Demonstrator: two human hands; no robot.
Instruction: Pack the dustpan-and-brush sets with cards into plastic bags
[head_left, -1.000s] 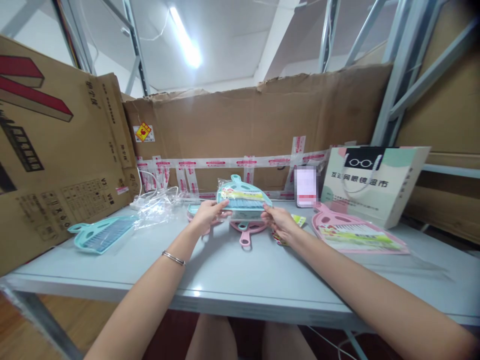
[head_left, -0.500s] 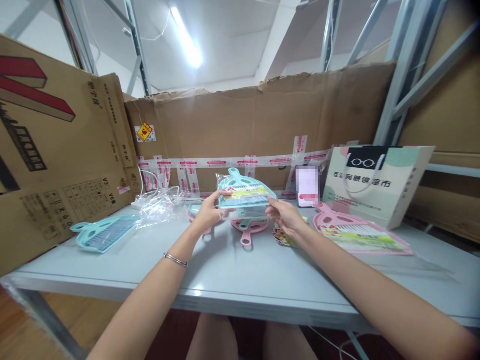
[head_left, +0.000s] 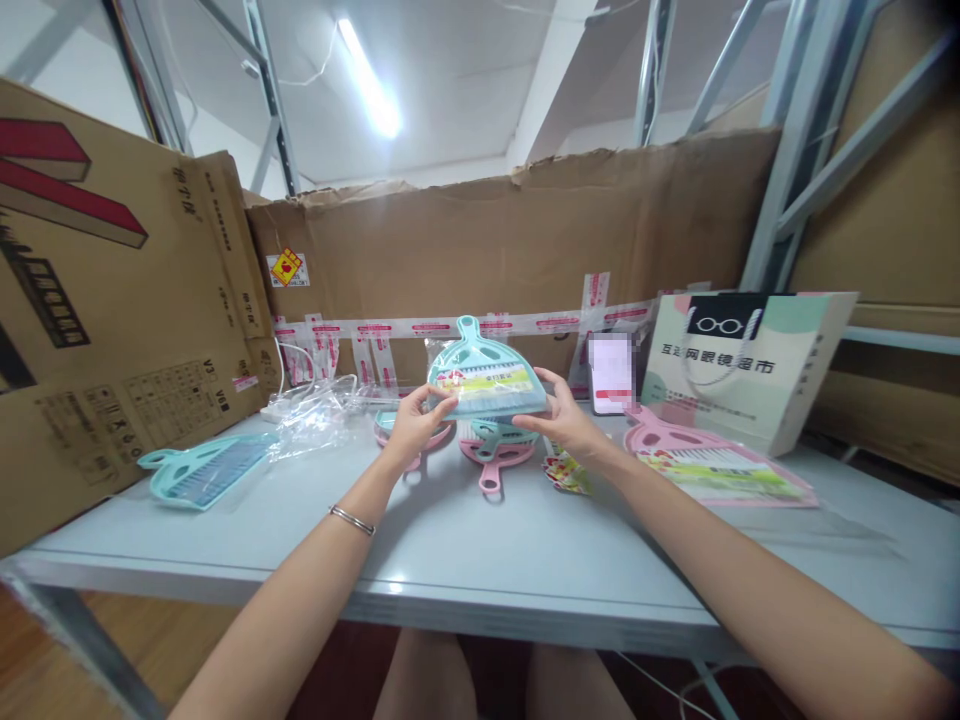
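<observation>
Over the tabletop (head_left: 450, 545), the blue pan (head_left: 487, 378) is up in the air, its handle (head_left: 468, 327) pointing up and away and its wide end (head_left: 491, 406) going from the left hand (head_left: 418, 424) to the right hand (head_left: 568, 418), both just as near, each grip pinching one corner.

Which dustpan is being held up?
The teal dustpan with the yellow-green card, between the left hand and right hand; the other dustpans sit on the table, some stacked.
</observation>
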